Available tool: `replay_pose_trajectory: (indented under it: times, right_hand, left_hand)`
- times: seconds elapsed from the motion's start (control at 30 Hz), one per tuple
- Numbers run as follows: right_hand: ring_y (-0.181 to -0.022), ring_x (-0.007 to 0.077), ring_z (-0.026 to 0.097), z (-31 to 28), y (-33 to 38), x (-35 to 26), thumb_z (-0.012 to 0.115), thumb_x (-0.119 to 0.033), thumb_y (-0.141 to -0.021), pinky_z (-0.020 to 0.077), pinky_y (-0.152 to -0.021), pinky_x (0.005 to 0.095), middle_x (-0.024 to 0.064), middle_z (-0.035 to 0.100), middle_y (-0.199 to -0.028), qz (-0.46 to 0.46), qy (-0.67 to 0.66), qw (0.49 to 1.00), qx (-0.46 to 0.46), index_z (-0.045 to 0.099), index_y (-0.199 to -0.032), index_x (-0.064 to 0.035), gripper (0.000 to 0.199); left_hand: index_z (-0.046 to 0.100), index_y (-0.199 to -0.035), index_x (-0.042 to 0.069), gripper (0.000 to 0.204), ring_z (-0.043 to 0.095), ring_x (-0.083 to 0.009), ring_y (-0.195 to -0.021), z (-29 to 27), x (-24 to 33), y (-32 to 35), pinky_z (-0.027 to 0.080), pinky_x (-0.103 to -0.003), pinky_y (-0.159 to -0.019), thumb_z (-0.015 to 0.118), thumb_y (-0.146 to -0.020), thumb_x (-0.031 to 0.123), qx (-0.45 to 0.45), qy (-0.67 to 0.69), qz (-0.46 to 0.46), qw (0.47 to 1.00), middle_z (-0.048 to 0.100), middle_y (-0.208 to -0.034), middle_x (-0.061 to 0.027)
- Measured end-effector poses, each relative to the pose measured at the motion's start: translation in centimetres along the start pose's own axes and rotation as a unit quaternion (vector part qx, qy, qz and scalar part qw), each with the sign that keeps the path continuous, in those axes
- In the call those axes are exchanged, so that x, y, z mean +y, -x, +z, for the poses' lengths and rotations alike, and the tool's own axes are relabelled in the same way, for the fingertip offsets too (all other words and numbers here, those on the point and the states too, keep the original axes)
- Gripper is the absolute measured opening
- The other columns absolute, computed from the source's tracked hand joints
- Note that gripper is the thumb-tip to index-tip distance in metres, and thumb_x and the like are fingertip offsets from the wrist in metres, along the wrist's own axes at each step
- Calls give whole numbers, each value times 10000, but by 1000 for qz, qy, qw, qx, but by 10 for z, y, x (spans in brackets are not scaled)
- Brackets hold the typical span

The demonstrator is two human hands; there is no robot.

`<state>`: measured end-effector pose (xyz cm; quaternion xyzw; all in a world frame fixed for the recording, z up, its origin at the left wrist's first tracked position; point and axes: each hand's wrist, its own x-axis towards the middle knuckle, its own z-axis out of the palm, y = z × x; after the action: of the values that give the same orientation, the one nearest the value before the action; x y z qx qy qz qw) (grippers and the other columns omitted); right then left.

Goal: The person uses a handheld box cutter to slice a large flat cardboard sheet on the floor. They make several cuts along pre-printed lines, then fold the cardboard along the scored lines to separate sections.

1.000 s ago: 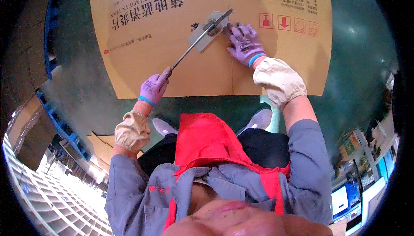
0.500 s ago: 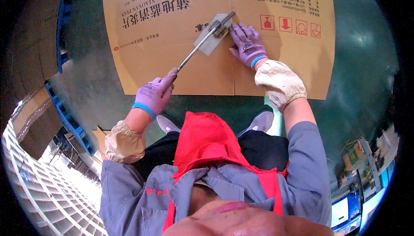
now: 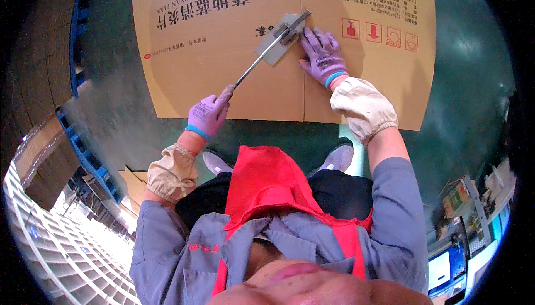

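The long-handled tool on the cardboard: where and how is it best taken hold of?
Probably grip the tool at the near end of its rod, from the lower left, as the left hand does: this part is slender and slants away from the flat plate.

Matt paper cardboard, glossy metal rod
The rod's plate looks smooth; the 2 gloves are matt cloth, the cream sleeve covers wrinkled cloth, the apron matt cloth, the floor smooth with a faint gloss.
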<state>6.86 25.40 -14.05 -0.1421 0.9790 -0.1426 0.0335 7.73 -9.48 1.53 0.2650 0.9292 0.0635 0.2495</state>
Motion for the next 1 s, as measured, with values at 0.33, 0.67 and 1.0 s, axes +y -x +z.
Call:
replay_pose_trajectory:
  times: [0.33,0.67,1.0]
  right_hand:
    - [-1410,261,225,-1,-9,8,580,-532,-818,170,-1152,484,97,324,-1506,17,17,998,-56,524,-1330,-96,674]
    - [-1402,271,255,-7,-6,7,571,-501,-848,163,-1162,476,88,277,-1542,6,-12,1000,-25,459,-1386,-99,681]
    - [-1404,264,260,-8,-7,4,582,-501,-835,194,-1154,466,109,298,-1526,13,-11,1000,-8,443,-1393,-83,711]
  left_hand:
    - [472,-1392,205,524,648,-314,-795,39,-7,-1,527,-426,-641,585,-884,151,-5,80,5,997,648,-894,-104]
    - [462,-1397,224,506,644,-325,-770,-31,14,-10,529,-443,-646,569,-905,174,-51,24,-11,998,645,-869,-124]
    - [468,-1390,214,494,647,-322,-775,-21,8,-14,528,-438,-645,566,-907,180,-37,24,-6,999,645,-869,-126]
